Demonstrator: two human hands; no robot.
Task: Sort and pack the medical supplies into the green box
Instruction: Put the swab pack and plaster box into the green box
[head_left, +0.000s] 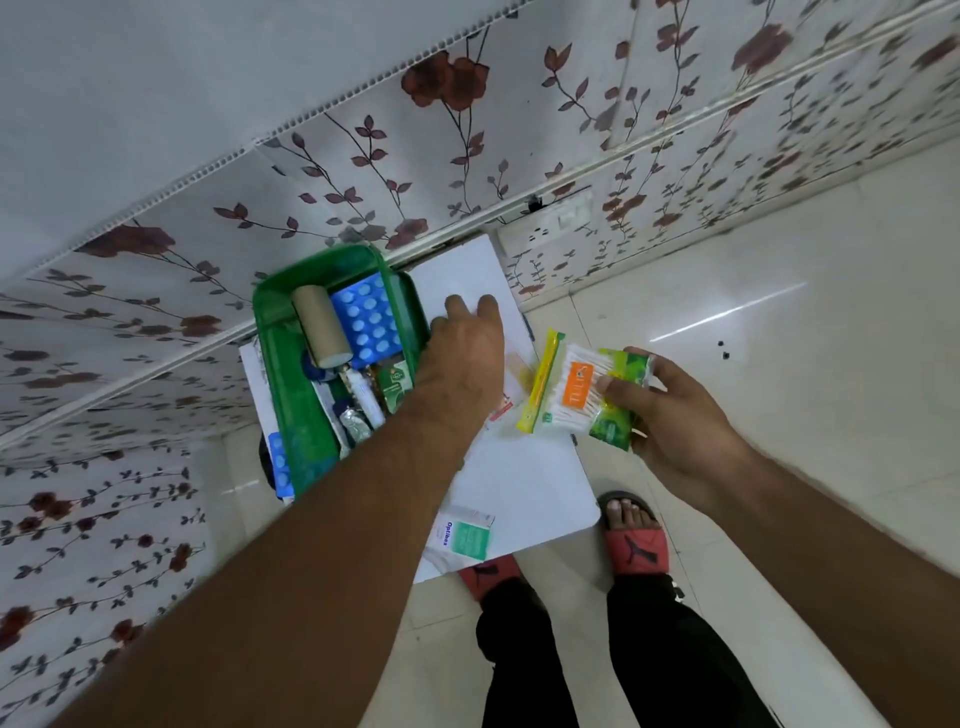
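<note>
Head-camera view: the green box (283, 415) sits on the left side of a small white table (519, 483) set against a flower-patterned wall (467, 130), its raised lid toward the wall. Already inside are a brown bandage roll (319, 327), a blue blister pack (371, 325) beside it, a white tube (366, 397), a crumpled foil tube (356, 423) and a green packet (396, 387). A second blue blister strip (278, 465) shows at the box's outer left edge, partly hidden.

Reaching across the table just right of the box, the person's left hand (465, 358) lies palm down with fingers loosely spread; whether it grips anything cannot be told. Thin packets (511, 384) lie on the table partly under it. Off the table's right edge, the right hand (670, 415) is clamped on a pack of cotton swabs (574, 389) and a green sachet (618, 400), with a yellow strip (543, 382) just beside them; whether that strip is also gripped is unclear.

Near the table's front edge a white and green medicine carton (462, 538) waits unpacked. By this look, packing is more than half done: the held items, the thin packets and the carton remain.
</note>
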